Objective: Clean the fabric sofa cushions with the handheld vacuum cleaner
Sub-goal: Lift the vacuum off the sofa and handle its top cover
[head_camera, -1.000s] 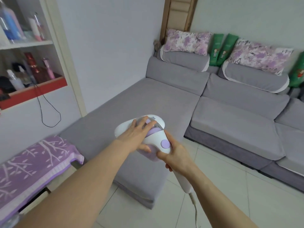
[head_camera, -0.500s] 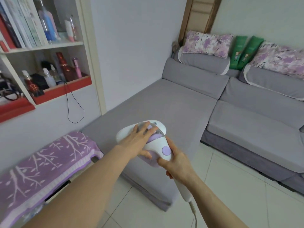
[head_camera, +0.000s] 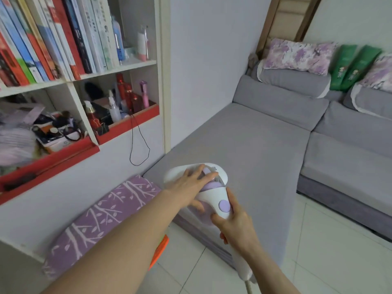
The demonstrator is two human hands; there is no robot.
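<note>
The person stands at the near end of the long grey chaise cushion (head_camera: 244, 158), holding the handheld vacuum cleaner (head_camera: 203, 187) over its front corner, and this looks like the very start of the job: the head seems to hover above the fabric rather than press into it, though I cannot tell for sure from here. The right hand (head_camera: 235, 225) is wrapped tight around the white handle just below the round purple button, cord trailing down towards the tiled floor (head_camera: 318, 262). The left hand (head_camera: 191, 187) lies flat and spread on top of the body, fingers loose over the clear dust cup, steadying rather than gripping. Next, I'd guess, it needs lowering flat onto the cushion and pushing away in slow strokes.
</note>
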